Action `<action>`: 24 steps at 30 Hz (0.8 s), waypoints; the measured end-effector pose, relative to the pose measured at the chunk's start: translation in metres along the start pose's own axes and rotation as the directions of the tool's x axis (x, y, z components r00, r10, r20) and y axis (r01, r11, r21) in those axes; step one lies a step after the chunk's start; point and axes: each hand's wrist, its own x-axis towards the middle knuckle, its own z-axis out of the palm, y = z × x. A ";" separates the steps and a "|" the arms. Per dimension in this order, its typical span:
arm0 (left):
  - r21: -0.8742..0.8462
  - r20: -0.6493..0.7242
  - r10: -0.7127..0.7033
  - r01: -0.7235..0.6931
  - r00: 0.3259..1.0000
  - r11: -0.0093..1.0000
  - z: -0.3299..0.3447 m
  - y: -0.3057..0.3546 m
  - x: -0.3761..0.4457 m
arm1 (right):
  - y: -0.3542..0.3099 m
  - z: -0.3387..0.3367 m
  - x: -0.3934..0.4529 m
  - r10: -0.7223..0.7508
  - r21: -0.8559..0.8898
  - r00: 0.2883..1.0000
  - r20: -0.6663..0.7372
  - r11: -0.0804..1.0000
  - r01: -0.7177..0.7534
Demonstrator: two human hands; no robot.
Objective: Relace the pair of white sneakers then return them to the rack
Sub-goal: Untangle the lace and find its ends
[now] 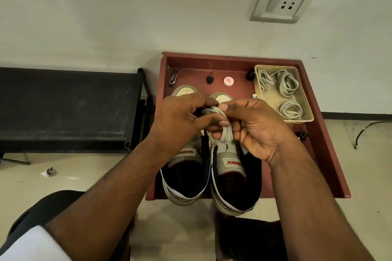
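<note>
Both hands, left hand [180, 121] and right hand [252, 127], pinch the lace [224, 131] above the right sneaker [231, 176], whose toe points far.

Light: we see a soft, a bit dim room light, with no glare.
Shadows: we see faint dark patches under the sneakers [212, 176].
Sharpness: the middle looks clear; our arms look blurry.
Edges: the wall socket [283, 0] looks bent and tilted.
</note>
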 end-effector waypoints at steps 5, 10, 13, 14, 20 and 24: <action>-0.033 -0.024 -0.029 0.028 0.999 0.999 0.001 0.000 0.001 | -0.002 0.008 -0.001 -0.017 0.038 0.998 -0.064 0.999 0.019; 0.038 -0.062 -0.095 0.097 0.994 0.995 0.004 -0.004 0.002 | -0.003 0.001 -0.001 -0.056 0.106 0.997 -0.061 0.992 0.062; 0.035 -0.118 -0.138 0.143 0.983 0.989 0.007 -0.001 0.002 | -0.002 -0.001 -0.004 -0.060 0.051 0.998 0.004 0.997 0.060; 0.022 -0.133 -0.168 0.173 0.977 0.985 0.008 0.000 0.001 | -0.001 -0.001 -0.005 -0.067 0.025 0.998 0.019 0.997 0.067; -0.046 -0.110 -0.360 0.357 0.927 0.933 0.028 0.008 0.013 | 0.000 -0.007 -0.003 -0.436 -0.535 0.896 -0.083 0.778 0.329; -0.084 0.063 -0.414 0.419 0.908 0.904 0.051 0.017 0.035 | -0.002 -0.040 0.000 -0.554 -0.714 0.810 -0.193 0.645 0.271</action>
